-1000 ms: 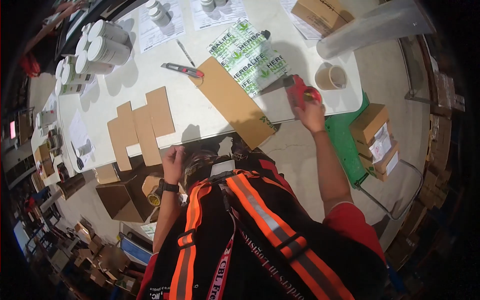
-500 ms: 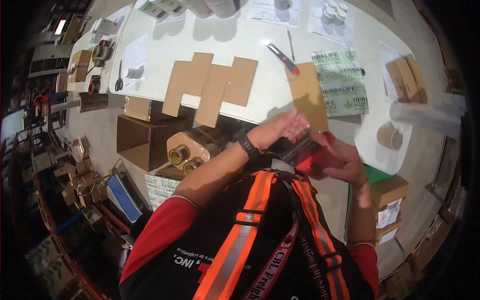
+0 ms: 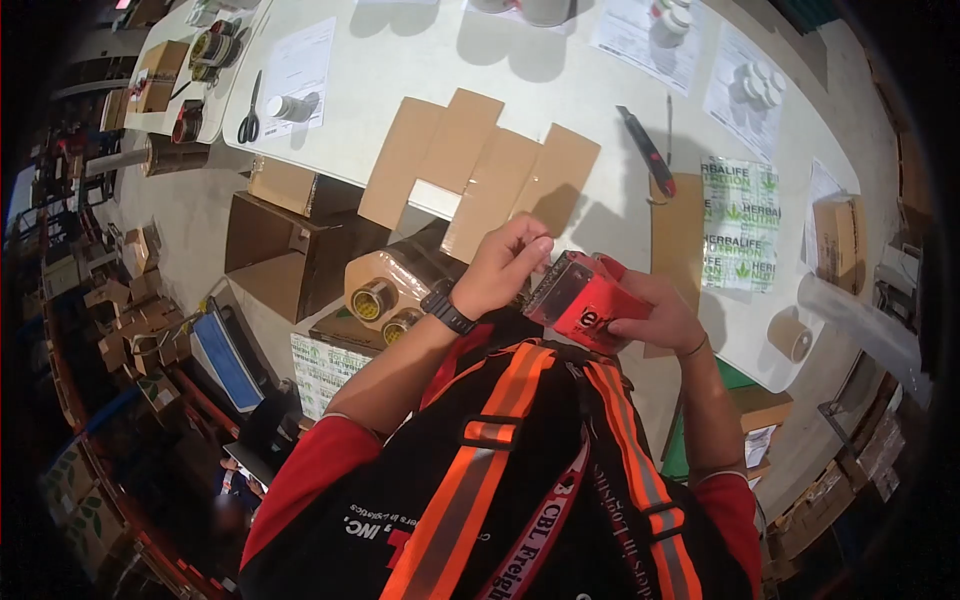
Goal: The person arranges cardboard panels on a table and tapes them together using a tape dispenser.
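My right hand [image 3: 662, 312] is wrapped around a red tape dispenser [image 3: 592, 312], whose dark, toothed end with a clear guard points left. Just left of that end is my left hand [image 3: 503, 268], its fingers curled in and its thumb pressed to them; whatever they pinch, if anything, cannot be made out. Beyond my left hand, an unfolded flat cardboard box [image 3: 480, 165] lies on the white table [image 3: 345, 165], reaching over its near edge. A utility knife [image 3: 648, 152] lies farther right, touching a brown cardboard strip [image 3: 676, 235].
Green-printed wrapping [image 3: 740, 225] lies at the right, near a small carton [image 3: 840, 245] and a tape roll [image 3: 790, 336]. White bottles [image 3: 762, 85] stand on papers at the back. Scissors [image 3: 250, 110] lie at the left. Below the table edge are an open box [image 3: 290, 255] and tape rolls [image 3: 372, 300].
My left hand has drawn away from the tape dispenser, moving left. The dispenser has turned so its red side and lettering show. My view has shifted, and the table things appear lower and farther right.
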Demonstrator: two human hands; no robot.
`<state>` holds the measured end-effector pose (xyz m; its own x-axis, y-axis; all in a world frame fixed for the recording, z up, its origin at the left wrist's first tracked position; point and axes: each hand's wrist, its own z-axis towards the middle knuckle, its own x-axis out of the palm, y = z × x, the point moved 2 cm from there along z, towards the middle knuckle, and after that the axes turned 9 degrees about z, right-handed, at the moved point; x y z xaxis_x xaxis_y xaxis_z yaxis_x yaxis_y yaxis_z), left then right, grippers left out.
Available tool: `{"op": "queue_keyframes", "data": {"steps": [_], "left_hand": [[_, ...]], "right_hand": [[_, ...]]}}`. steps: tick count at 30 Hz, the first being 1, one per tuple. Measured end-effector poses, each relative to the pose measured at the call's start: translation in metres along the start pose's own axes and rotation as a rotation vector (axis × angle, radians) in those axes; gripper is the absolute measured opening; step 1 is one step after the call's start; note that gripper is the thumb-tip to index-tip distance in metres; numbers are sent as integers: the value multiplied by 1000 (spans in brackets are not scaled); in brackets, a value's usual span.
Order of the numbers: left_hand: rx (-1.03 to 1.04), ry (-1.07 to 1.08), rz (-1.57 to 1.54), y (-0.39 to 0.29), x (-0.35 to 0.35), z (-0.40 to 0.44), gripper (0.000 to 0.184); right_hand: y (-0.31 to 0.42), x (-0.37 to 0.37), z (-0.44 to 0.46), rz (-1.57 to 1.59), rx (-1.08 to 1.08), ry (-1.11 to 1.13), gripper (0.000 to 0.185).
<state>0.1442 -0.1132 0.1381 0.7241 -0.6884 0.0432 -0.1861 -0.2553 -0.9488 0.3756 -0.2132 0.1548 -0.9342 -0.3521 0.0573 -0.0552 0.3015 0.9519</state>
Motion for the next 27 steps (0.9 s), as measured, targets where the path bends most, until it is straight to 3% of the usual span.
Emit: {"op": "queue_keyframes", "data": {"steps": [4, 7, 10, 12, 15, 19, 22, 26, 27], "left_hand": [[-47, -96, -47, 16, -36, 3, 23], [-71, 55, -97, 24, -59, 4, 27], [-20, -43, 144, 18, -74, 5, 27], [176, -270, 466, 14, -85, 6, 22], [237, -338, 616, 14, -98, 14, 19], [209, -452, 827, 25, -138, 34, 20], [151, -596, 979, 46, -228, 56, 25], [60, -552, 1109, 71, -272, 84, 27], [37, -547, 1112, 75, -273, 92, 28]], "right_hand": [[8, 9, 44, 19, -10, 56, 36], [14, 15, 69, 41, -18, 74, 33], [13, 20, 86, 75, 0, 74, 33], [16, 22, 93, 76, 16, 72, 33], [27, 25, 102, 100, 192, 26, 28], [29, 9, 93, -28, 235, -25, 31], [8, -29, 57, -112, 373, -90, 32], [-2, -43, 65, -98, 621, -173, 35], [-7, -40, 73, 0, 550, -238, 36]]}}
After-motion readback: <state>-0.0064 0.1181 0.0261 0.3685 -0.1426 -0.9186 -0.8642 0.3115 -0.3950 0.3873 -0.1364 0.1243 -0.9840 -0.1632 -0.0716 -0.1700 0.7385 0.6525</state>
